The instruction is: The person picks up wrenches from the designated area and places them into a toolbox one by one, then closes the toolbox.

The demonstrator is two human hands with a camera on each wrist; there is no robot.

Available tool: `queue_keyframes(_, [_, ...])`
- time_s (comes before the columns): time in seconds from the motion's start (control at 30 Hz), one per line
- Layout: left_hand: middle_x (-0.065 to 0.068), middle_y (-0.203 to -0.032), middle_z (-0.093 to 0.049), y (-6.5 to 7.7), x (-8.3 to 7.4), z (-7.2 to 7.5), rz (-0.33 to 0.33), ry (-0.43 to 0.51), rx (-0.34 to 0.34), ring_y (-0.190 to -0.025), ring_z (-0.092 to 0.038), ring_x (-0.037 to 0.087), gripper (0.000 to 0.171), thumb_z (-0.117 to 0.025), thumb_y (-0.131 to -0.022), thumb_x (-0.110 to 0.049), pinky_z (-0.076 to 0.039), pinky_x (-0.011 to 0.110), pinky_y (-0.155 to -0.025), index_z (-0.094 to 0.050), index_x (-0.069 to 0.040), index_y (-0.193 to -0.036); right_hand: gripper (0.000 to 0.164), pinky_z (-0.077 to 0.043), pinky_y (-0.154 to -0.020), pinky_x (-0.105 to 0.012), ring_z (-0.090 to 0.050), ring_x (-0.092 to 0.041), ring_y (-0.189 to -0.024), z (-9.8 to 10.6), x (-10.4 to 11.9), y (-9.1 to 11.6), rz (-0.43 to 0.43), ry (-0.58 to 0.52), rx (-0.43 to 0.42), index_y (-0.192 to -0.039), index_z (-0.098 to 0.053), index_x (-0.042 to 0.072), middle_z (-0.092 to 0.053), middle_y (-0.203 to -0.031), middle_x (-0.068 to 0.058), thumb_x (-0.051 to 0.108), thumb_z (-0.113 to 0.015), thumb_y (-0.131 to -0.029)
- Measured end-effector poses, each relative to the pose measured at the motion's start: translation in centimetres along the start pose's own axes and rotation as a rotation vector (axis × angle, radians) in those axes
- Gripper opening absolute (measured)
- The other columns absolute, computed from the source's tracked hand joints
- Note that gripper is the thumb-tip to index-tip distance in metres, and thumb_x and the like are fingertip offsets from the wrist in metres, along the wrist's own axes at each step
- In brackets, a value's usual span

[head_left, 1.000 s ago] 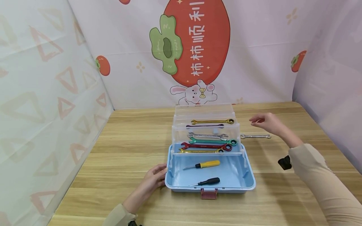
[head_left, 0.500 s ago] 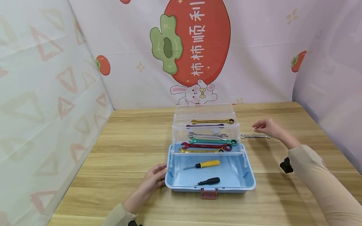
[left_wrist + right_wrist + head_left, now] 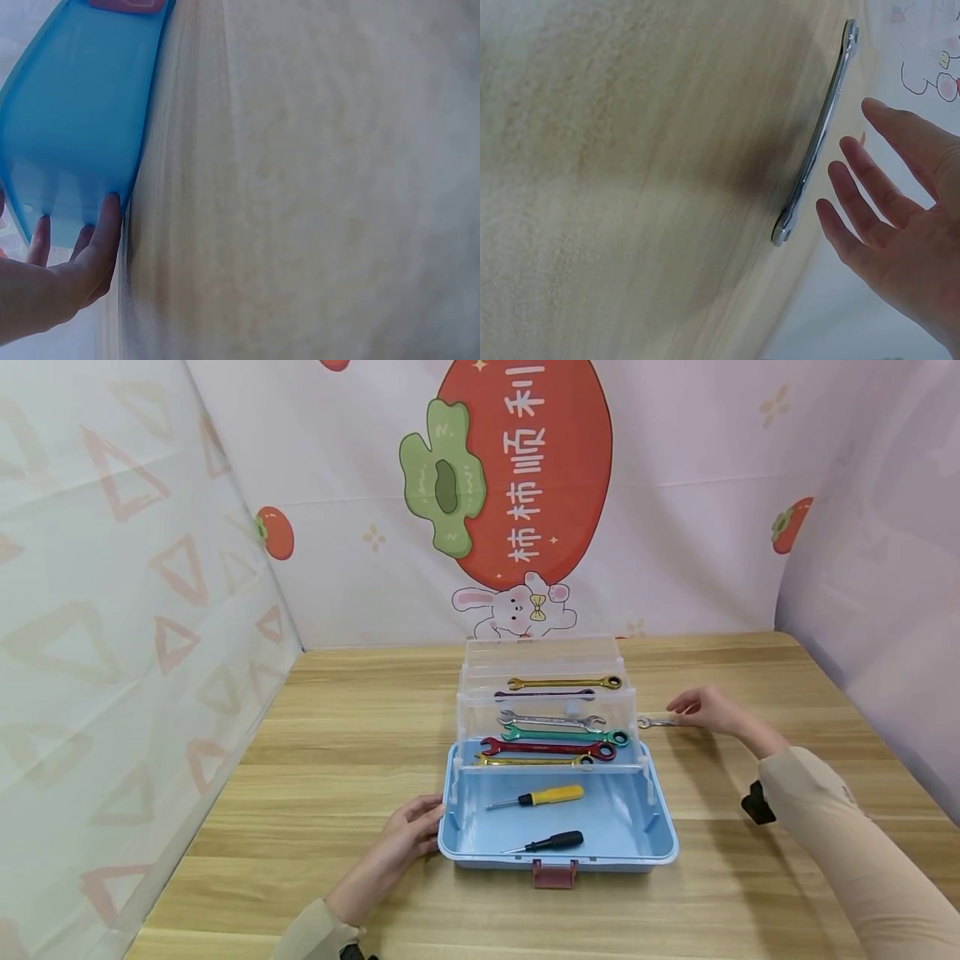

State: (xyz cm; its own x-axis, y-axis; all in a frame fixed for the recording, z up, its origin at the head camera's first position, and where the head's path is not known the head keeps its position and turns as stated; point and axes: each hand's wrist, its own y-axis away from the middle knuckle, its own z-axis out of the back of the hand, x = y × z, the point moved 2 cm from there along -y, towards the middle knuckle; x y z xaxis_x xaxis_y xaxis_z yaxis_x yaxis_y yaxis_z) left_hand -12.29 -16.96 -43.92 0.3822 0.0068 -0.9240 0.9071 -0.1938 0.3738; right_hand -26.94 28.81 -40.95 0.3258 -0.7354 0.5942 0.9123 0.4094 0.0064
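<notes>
Over the table, at the right of the toolbox, my right hand (image 3: 707, 710) hovers with spread, relaxed fingers. Just beneath it lies a silver wrench (image 3: 654, 722), its right part covered by the hand in the head view. In the right wrist view a small gap separates the fingertips from that wrench (image 3: 817, 139). My left hand (image 3: 411, 828) rests against the left end of the blue toolbox (image 3: 555, 862). Its fingers touch the outer wall of the toolbox (image 3: 82, 97) in the left wrist view, nearly straight.
Raised clear trays (image 3: 543, 652) hold several coloured wrenches, among them a red wrench (image 3: 551, 748) and a green wrench (image 3: 566, 736). In the toolbox bottom lie a yellow screwdriver (image 3: 557, 795) and a black screwdriver (image 3: 558, 841). Printed cloth (image 3: 675, 552) closes off the back and sides.
My right hand has come down toward the silver wrench and now covers its right part in the head view. The left hand and toolbox have stayed put.
</notes>
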Motion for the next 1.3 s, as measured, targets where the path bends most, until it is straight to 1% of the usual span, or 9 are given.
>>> queue_keyframes(0.23, [0.010,-0.109,-0.055,0.1,-0.2,-0.1,0.010,-0.015,-0.001,-0.090,-0.057,0.016,0.056,-0.055,-0.087,-0.030,-0.047,0.033,-0.079,-0.038,0.008,-0.125,0.022,-0.048,-0.067,-0.037,-0.057,-0.030,-0.080,-0.3,-0.5,-0.2,-0.049,-0.024,0.031,-0.094,-0.062,-0.010,-0.062,-0.087,-0.021,0.000,-0.064,-0.075])
queue_keyframes(0.37, [0.010,-0.109,-0.055,0.1,-0.3,-0.1,0.006,-0.016,0.007,-0.090,-0.057,0.016,0.056,-0.054,-0.088,-0.029,-0.047,0.034,-0.079,-0.037,0.008,-0.125,0.022,-0.048,-0.068,-0.038,-0.058,-0.030,-0.079,-0.4,-0.7,-0.3,-0.066,-0.025,0.050,-0.095,-0.061,-0.010,-0.062,-0.086,-0.021,0.000,-0.064,-0.075])
queue_keyframes(0.57, [0.010,-0.110,-0.055,0.1,-0.2,-0.1,-0.007,-0.006,0.010,-0.091,-0.056,0.016,0.054,-0.054,-0.088,-0.028,-0.047,0.033,-0.078,-0.038,0.008,-0.125,0.020,-0.047,-0.068,-0.038,-0.056,-0.028,-0.079,-0.7,-0.9,-0.6,-0.061,0.021,0.073,-0.093,-0.064,-0.007,-0.062,-0.087,-0.019,0.000,-0.064,-0.075])
queue_keyframes(0.67, [0.011,-0.111,-0.055,0.1,-0.1,-0.1,-0.008,-0.004,0.009,-0.092,-0.057,0.016,0.054,-0.055,-0.087,-0.028,-0.048,0.033,-0.078,-0.038,0.008,-0.124,0.019,-0.046,-0.067,-0.037,-0.055,-0.026,-0.079,-0.8,-1.1,-0.7,-0.063,0.036,0.080,-0.094,-0.065,-0.005,-0.062,-0.090,-0.020,0.000,-0.063,-0.076])
queue_keyframes(0.8, [0.010,-0.110,-0.055,0.1,-0.1,-0.1,-0.009,0.003,0.009,-0.091,-0.057,0.016,0.054,-0.055,-0.087,-0.027,-0.048,0.033,-0.078,-0.038,0.008,-0.124,0.019,-0.044,-0.065,-0.033,-0.053,-0.023,-0.077,-0.8,-1.1,-0.8,-0.100,0.027,0.095,-0.096,-0.065,-0.005,-0.061,-0.094,-0.023,0.000,-0.060,-0.078])
queue_keyframes(0.9, [0.010,-0.109,-0.055,0.0,0.0,-0.1,-0.011,0.006,0.006,-0.091,-0.057,0.016,0.053,-0.055,-0.087,-0.026,-0.048,0.033,-0.077,-0.038,0.008,-0.123,0.019,-0.042,-0.063,-0.030,-0.051,-0.021,-0.075,-0.7,-1.1,-0.9,-0.119,0.017,0.095,-0.096,-0.065,-0.005,-0.062,-0.093,-0.021,0.000,-0.059,-0.078])
queue_keyframes(1.1, [0.008,-0.107,-0.056,0.0,0.1,-0.1,-0.008,0.014,0.005,-0.090,-0.057,0.016,0.051,-0.055,-0.087,-0.025,-0.048,0.033,-0.076,-0.039,0.009,-0.123,0.015,-0.040,-0.063,-0.029,-0.050,-0.020,-0.073,-0.6,-0.8,-1.0,-0.095,0.031,0.088,-0.091,-0.066,-0.005,-0.063,-0.086,-0.015,-0.001,-0.062,-0.077])
queue_keyframes(1.17, [0.008,-0.106,-0.056,0.0,0.1,-0.1,-0.008,0.016,0.007,-0.089,-0.057,0.016,0.051,-0.055,-0.087,-0.025,-0.048,0.033,-0.076,-0.039,0.008,-0.123,0.013,-0.041,-0.064,-0.030,-0.049,-0.021,-0.074,-0.6,-0.8,-1.0,-0.083,0.032,0.096,-0.090,-0.066,-0.004,-0.062,-0.083,-0.013,-0.002,-0.061,-0.077])
queue_keyframes(1.3, [0.008,-0.106,-0.056,0.0,0.1,-0.1,-0.008,0.020,0.011,-0.090,-0.057,0.016,0.051,-0.055,-0.087,-0.025,-0.048,0.033,-0.076,-0.039,0.008,-0.122,0.012,-0.041,-0.065,-0.032,-0.048,-0.022,-0.074,-0.6,-0.8,-1.1,-0.051,-0.001,0.128,-0.089,-0.063,-0.005,-0.058,-0.080,-0.011,-0.005,-0.058,-0.078])
